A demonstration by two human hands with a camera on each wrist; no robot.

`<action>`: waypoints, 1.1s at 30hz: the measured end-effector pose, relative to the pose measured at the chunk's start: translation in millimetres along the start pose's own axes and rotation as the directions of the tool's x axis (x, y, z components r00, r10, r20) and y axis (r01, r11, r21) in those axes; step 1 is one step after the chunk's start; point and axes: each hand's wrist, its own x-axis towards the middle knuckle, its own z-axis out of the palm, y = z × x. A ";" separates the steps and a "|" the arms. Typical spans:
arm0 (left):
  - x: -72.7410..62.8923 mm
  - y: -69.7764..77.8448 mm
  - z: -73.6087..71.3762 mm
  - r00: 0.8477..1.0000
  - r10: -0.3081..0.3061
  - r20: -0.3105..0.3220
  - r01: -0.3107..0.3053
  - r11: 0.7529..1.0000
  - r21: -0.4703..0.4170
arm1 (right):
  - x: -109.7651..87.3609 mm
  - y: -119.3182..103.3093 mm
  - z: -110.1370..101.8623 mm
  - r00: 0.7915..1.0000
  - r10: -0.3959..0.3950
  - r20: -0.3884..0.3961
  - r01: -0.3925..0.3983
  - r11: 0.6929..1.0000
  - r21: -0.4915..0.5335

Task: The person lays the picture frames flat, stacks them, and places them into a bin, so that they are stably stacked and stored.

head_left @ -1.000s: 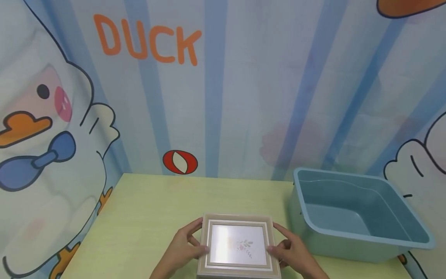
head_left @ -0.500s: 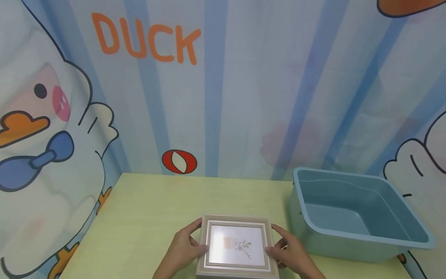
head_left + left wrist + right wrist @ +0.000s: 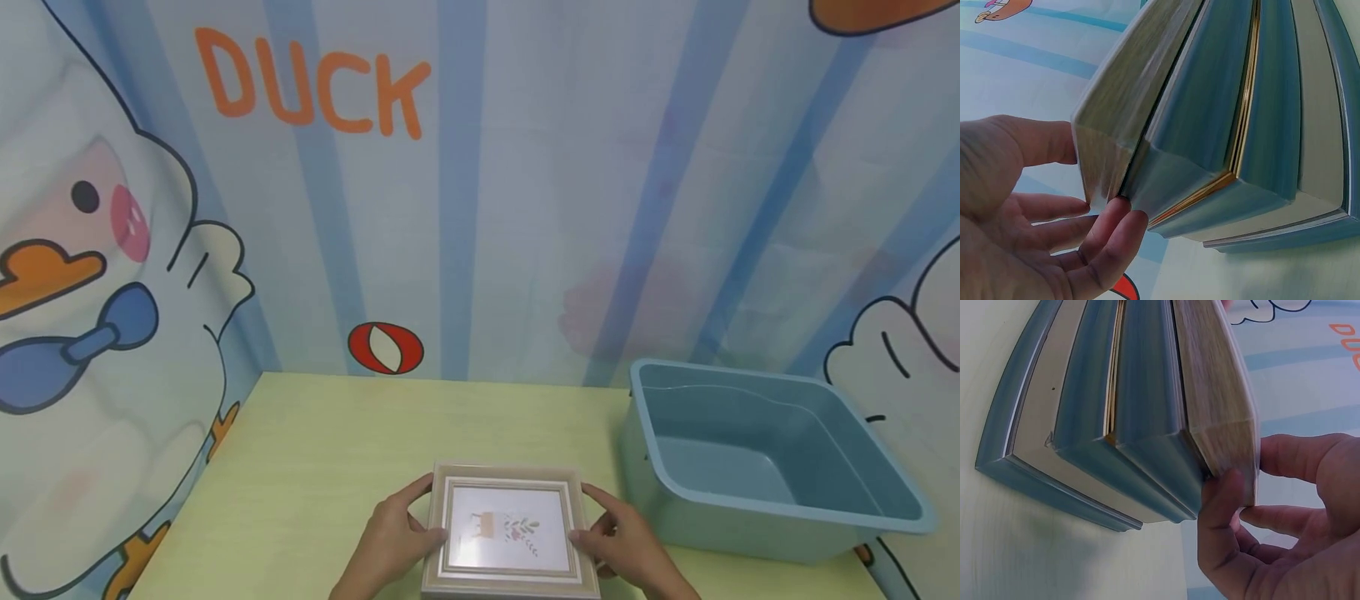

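A beige picture frame (image 3: 512,527) with a drawing of leaves and a small chair-like shape behind its glass faces up at the bottom of the head view. My left hand (image 3: 393,535) holds its left side, thumb on the front border; my right hand (image 3: 628,540) grips the opposite side likewise. Both wrist views show this frame on top of a stack, with blue-sided frames (image 3: 1210,106) and a pale layer (image 3: 1044,394) beneath it. The fingertips of both hands press at the lower edge of the top frame. From the head, the beige frame hides the stack.
A blue-green plastic tub (image 3: 780,517), with nothing visible inside, stands on the right of the pale yellow table (image 3: 330,442). Behind the table hangs a striped curtain (image 3: 525,183) with duck prints.
The frame and both hands have shifted very slightly left. Glare on the glass has shrunk, so the chair-like drawing shows now. Both hands keep their hold.
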 end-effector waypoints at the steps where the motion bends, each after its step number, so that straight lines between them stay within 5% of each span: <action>1: -0.2 0.4 0.2 1.000 -0.008 0.000 0.008 1.000 0.006 | 0.2 0.5 -0.1 1.000 -0.004 0.001 0.004 1.000 0.001; 6: -2.4 2.6 3.7 0.995 0.059 -0.077 -0.049 0.991 0.126 | -1.1 4.3 -2.8 0.999 -0.050 0.012 0.050 0.998 -0.028; 9: -3.5 6.6 7.7 0.976 0.183 -0.115 -0.140 0.940 0.310 | -4.0 4.8 -5.3 0.996 -0.091 0.003 0.091 0.993 -0.076; 12: -4.1 13.4 13.2 0.958 0.283 -0.052 -0.210 0.810 0.548 | -6.6 5.4 -6.6 0.992 -0.127 -0.019 0.124 0.985 -0.121; 16: -2.8 15.6 26.1 0.926 0.367 0.093 -0.300 0.562 0.771 | -8.6 8.8 -7.6 0.985 -0.169 -0.026 0.163 0.973 -0.163; 18: -1.4 13.5 33.1 0.910 0.390 0.142 -0.333 0.482 0.810 | -9.1 10.6 -7.9 0.977 -0.210 -0.026 0.201 0.960 -0.194; 20: -0.3 10.8 38.9 0.902 0.394 0.179 -0.355 0.436 0.827 | -10.2 11.3 -7.7 0.969 -0.247 -0.029 0.236 0.950 -0.204; 22: 0.7 8.6 43.1 0.904 0.375 0.204 -0.362 0.420 0.832 | -11.3 11.1 -7.0 0.959 -0.281 -0.035 0.267 0.939 -0.216; 27: 2.5 6.3 48.3 0.919 0.318 0.233 -0.358 0.426 0.831 | -16.0 5.2 -5.7 0.957 -0.287 -0.044 0.269 0.934 -0.233; 33: 2.8 4.1 50.7 0.912 0.357 0.202 -0.350 0.421 0.837 | -20.8 -4.4 -9.1 0.973 -0.227 -0.042 0.214 0.957 -0.197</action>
